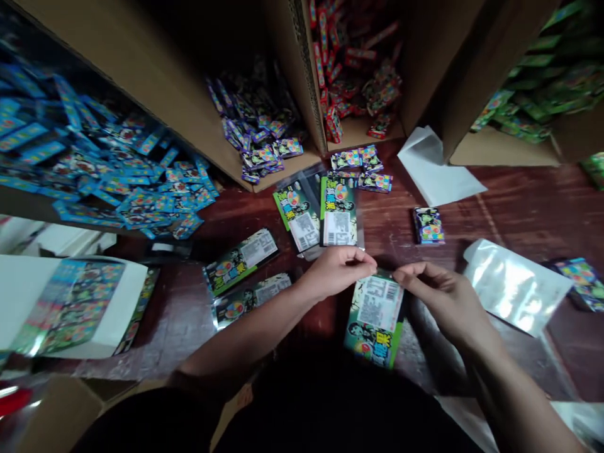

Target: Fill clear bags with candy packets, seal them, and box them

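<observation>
My left hand (337, 270) and right hand (436, 292) pinch the top edge of a glossy flat green packet (375, 321), near the front edge of the dark wooden table (519, 207).

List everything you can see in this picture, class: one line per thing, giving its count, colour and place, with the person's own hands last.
held packet: one, green with a white label, pinched at its top edge by both hands
flat packets: about four more, green and black, on the table ahead and to the left
blue sachets: many, blue, in the left cardboard box
purple sachets: many, purple, in the middle box
red sachets: many, red, in the next box
green sachets: many, green, in the right box
single sachet: one, purple, loose on the table
clear bag: one, shiny, right of the hands
table: one, dark red-brown
left hand: one, holding the packet's top
right hand: one, holding the packet's top
</observation>
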A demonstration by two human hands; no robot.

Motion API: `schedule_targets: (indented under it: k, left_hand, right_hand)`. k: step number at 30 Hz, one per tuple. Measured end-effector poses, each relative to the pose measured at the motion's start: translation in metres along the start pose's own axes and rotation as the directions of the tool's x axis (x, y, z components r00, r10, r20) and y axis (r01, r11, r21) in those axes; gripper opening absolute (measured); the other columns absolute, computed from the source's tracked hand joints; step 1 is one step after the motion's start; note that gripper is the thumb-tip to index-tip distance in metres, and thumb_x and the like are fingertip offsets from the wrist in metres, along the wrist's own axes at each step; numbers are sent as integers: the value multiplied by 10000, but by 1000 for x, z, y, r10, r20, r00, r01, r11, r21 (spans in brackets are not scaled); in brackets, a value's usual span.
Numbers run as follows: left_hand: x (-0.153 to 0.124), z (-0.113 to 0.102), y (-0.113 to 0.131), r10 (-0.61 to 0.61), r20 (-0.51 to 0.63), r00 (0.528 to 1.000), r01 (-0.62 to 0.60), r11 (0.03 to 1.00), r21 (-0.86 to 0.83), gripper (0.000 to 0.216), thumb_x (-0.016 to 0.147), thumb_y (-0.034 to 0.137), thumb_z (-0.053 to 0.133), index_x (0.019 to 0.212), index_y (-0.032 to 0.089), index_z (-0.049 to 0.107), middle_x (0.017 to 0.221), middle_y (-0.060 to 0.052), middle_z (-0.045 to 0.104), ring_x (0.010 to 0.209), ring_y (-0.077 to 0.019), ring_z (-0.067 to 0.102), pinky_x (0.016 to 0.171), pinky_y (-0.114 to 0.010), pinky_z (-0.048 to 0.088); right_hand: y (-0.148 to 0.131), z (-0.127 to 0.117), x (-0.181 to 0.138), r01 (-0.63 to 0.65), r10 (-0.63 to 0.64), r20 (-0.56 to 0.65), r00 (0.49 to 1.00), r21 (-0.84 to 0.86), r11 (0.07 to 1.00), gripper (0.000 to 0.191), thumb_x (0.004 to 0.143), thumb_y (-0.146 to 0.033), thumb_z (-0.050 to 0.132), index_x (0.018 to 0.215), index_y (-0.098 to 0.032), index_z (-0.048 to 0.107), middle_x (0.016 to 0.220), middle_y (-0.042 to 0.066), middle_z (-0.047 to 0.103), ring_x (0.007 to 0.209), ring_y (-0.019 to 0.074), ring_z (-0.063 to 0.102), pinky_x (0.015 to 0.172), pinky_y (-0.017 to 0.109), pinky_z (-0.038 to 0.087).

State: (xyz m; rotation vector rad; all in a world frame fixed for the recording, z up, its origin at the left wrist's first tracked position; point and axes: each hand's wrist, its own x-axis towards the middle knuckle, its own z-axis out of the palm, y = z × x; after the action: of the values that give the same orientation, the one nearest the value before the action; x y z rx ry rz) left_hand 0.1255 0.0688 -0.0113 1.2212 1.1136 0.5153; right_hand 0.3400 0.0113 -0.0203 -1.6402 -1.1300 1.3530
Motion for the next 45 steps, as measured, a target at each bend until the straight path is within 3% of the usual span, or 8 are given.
schedule_targets:
  k: [6,11,16,20,25,31,40,45]
  left_hand:
    - [0,-12,-5,93,137,986,-99,994,35,205,852,334,734,973,169,725,1004,-68,755,933,-194,697,885,-347,539]
    - [12,-11,-17,176,128,976,-202,949,241,170,911,359,676,971,202,695,1022,-54,745,934,-197,708,882,-347,565]
    - [20,-2,-13,423,139,895,-397,616,681,159,940,357,628,1020,243,705,1303,-73,656,1197,-280,639,1060,-457,510]
    - [28,34,15,564,216,797,-542,510,668,281,954,344,635,1220,256,628,1434,-76,561,1328,-259,555,1138,-444,461]
    - [66,89,47,523,297,799,-599,649,469,773,749,305,860,1416,253,473,1483,-111,497,1373,-295,498,1162,-481,419]
    - [85,92,36,256,334,907,-331,924,192,328,898,261,667,1211,218,580,940,-24,717,825,-180,697,769,-325,554]
    - [83,88,25,236,241,941,-216,971,-104,352,909,327,681,1214,194,567,995,-44,740,874,-166,694,751,-258,536]
    - [84,84,23,286,49,957,-290,934,207,386,941,508,609,773,163,646,676,14,629,650,-128,580,572,-222,414]
  right_hand:
    - [5,-4,-4,46,-51,127,991,47,998,302,862,-506,747,993,-235,773,996,44,782,900,232,715,869,391,577]
    - [9,-19,-2,396,-381,112,918,-194,898,198,953,-394,663,1093,-274,736,1322,84,636,1269,255,588,1086,451,484]
    - [25,-119,12,338,-529,-41,848,-727,598,613,899,-430,715,1445,-239,511,1494,164,494,1392,347,432,1154,584,349]
    - [44,-181,16,117,-353,-68,933,-872,475,508,857,-469,737,1299,-245,625,1256,145,681,1220,432,535,1005,680,385]
    - [26,-157,5,297,-333,63,941,-630,718,309,904,-446,695,1127,-237,650,1048,75,734,934,268,672,901,449,500]
    - [15,-142,-17,176,-183,-63,981,-101,979,390,838,-482,778,1091,-213,651,992,44,702,827,190,660,690,295,546]
    - [36,-125,-12,158,-104,-222,970,242,957,300,810,-447,810,902,-215,645,803,-11,681,658,134,606,586,251,492]
    - [38,-112,-12,165,-97,-347,933,172,971,376,849,-542,741,770,-204,596,654,-29,615,543,110,508,497,228,400]
